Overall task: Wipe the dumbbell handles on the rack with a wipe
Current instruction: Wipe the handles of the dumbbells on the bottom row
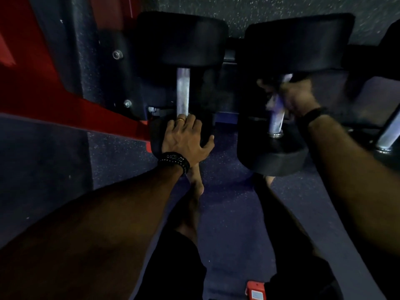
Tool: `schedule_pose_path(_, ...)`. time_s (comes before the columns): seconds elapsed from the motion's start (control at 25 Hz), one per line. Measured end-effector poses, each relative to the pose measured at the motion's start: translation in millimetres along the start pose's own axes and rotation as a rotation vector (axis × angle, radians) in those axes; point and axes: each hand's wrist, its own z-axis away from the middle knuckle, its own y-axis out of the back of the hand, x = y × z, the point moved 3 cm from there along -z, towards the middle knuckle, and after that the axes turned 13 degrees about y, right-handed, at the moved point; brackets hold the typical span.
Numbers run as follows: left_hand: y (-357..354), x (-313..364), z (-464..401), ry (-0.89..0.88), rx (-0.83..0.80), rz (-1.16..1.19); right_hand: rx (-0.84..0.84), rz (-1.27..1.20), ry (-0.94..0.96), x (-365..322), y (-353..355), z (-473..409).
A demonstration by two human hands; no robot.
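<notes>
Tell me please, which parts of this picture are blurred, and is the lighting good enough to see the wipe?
Head view: dim overall, black dumbbell heads nearly merge with shadow; the right hand and pale wipe on the middle handle are motion-blurred; the left hand and the left handle look sharp; wide-angle lens bends the edges.

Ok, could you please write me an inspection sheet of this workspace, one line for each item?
Surface: dark speckled floor; rack frame, black and red, at left.
Job's things: left dumbbell with bare metal handle; middle dumbbell; pale wipe wrapped on its handle; a third dumbbell at the right edge.
Clutter: small red object on the floor.
Grippers: left hand rests on the left dumbbell's near head; right hand, blurred, closed on the wipe.
Cables: nothing seen.
Surroundings: dim light; speckled wall behind.
</notes>
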Motion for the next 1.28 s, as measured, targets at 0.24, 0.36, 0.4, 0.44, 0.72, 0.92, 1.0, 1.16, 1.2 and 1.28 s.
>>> schedule_pose_path(0.24,-1.0,-0.4,0.3,0.004,0.002,-0.015,0.100,0.354,0.099,24.2,-0.2,30.6)
schedule_pose_path(0.36,-0.5,0.6,0.7,-0.006,0.003,-0.012,0.205,0.456,0.218,6.3,1.6,15.5)
schedule_pose_path(0.4,-0.2,0.4,0.2,-0.006,0.005,-0.013,0.219,0.494,0.238,1.3,3.3,11.8)
schedule_pose_path(0.44,-0.1,0.1,0.1,-0.006,0.003,-0.016,0.194,0.527,0.253,0.4,4.7,12.8)
schedule_pose_path(0.72,-1.4,-0.2,1.0,-0.027,0.097,-0.015,0.100,0.558,0.442,17.1,35.6,89.8)
schedule_pose_path(0.92,-1.8,-0.5,1.2,-0.032,0.131,-0.019,0.395,0.400,0.446,-9.7,32.9,61.7)
schedule_pose_path(1.0,-2.0,-0.4,1.8,-0.036,0.132,-0.021,0.477,0.363,0.397,-16.9,30.5,46.5)
schedule_pose_path(1.16,-1.1,0.9,1.5,-0.028,0.124,-0.018,0.321,0.347,0.296,18.5,25.1,75.1)
schedule_pose_path(1.2,-1.1,0.5,1.6,-0.027,0.124,-0.012,0.279,0.353,0.230,29.3,25.4,81.6)
schedule_pose_path(1.28,-1.0,0.0,1.5,-0.026,0.135,-0.014,0.325,0.283,0.151,28.3,27.5,73.8)
